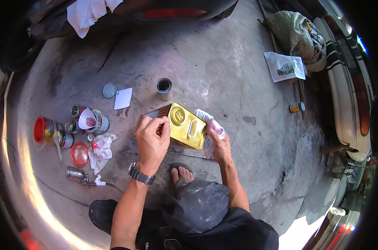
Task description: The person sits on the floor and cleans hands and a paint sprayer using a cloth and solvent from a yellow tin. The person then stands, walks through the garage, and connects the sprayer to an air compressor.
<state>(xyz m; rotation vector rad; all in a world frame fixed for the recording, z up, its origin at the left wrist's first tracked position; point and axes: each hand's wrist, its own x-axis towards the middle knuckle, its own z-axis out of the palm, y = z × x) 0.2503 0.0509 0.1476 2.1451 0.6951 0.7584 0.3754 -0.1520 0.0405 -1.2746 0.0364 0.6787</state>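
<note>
A rectangular gold-topped tin [181,137] with a round cap and a folding handle is tilted in front of me, its top facing me. My left hand [152,137], wearing a dark watch, is closed at the tin's left edge near the cap, thumb and forefinger close together. My right hand [220,146] grips a white, pink-stained cloth [214,126] against the tin's right side. Beyond the tin, an uncapped round can [164,88] with a dark inside stands on the concrete floor. The tin's far side and underside are mostly hidden.
Several paint cans [74,126], a red lid [79,154] and a crumpled rag [101,153] are on the left. Below them lies a spray gun [76,174] with its hose. A stuffed sack [295,35], newspaper [284,66] and a car bumper [343,96] are at the right.
</note>
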